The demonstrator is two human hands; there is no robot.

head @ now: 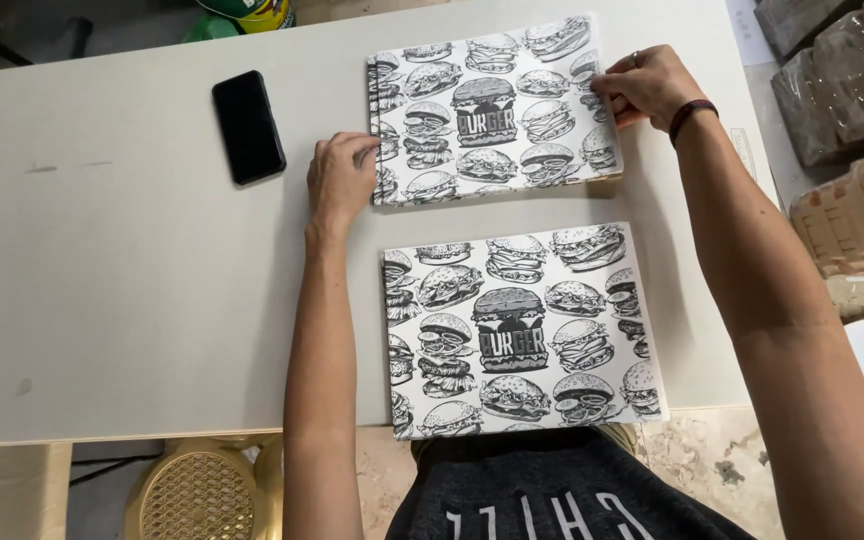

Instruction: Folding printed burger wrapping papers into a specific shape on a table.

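— Where are your hands right now?

— Both on the far stack of burger-print sheets (497, 105). My left hand (340, 178) rests at its left edge, fingers curled down against the side of the pile, not closed round anything. My right hand (647, 85) has its grip pinched together on the right edge of the top sheet, thumb and fingertips on the paper.

— And the other sheets?

— A second burger-print pile (522, 330) lies nearer me, overhanging the front edge of the desk (102, 300), apart from the far one. A black phone (248, 126) sits to the left, well out of the way.

— How do you handle that far stack cleanly?

— As I judge it, the left hand should pin the pile so it doesn't slide while the right works the edge. I'd keep the pinch light and close to the corner, so I separate just one sheet rather than several. Thin paper creases easily, so I'd move it flat, not bent. I'd also mind the near pile: it hangs over the desk and my forearm passes close beside it.
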